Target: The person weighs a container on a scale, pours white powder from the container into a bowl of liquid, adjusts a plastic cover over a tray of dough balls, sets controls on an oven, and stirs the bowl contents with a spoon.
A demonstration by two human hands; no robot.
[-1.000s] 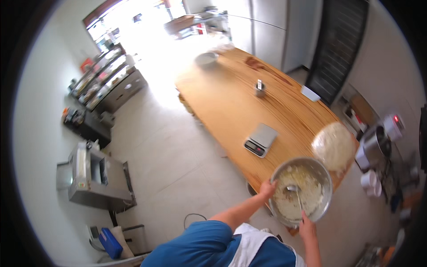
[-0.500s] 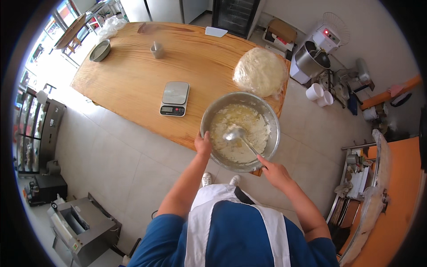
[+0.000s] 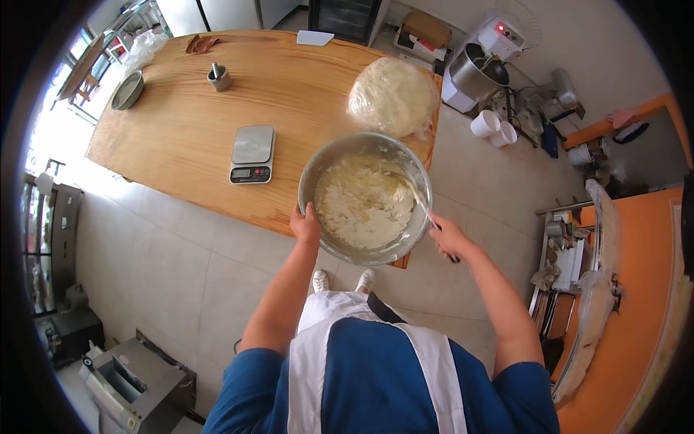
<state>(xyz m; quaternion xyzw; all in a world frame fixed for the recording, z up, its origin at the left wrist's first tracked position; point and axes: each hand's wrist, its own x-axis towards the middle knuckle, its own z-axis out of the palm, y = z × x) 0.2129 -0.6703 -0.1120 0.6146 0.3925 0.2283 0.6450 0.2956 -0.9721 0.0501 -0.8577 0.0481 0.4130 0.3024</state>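
Note:
A large metal mixing bowl (image 3: 309, 168) stands at the near right corner of the wooden table, holding a pale, lumpy, wet flour mixture (image 3: 361, 210). My left hand (image 3: 306, 225) grips the bowl's left rim, thumb at the edge. Closed around the dark-ended handle of a metal ladle (image 3: 421, 200) is my right hand (image 3: 451, 239), just outside the right rim. The ladle's head sits in the mixture at the bowl's right side, largely covered by it. Behind the bowl lies a big mass of dough (image 3: 394, 98) in clear plastic wrap.
On the wooden table (image 3: 181, 116) are a digital scale (image 3: 253, 154), a small grey cup (image 3: 218, 78) with something standing in it, a shallow metal bowl (image 3: 128, 91) and a white card (image 3: 315, 37). A dough mixer (image 3: 478, 72) and white buckets (image 3: 486, 124) stand beyond the right edge.
The ladle's head has moved from the middle of the mixture to the bowl's right side, its handle now steeper. My left hand still holds the rim. The whole view has shifted slightly.

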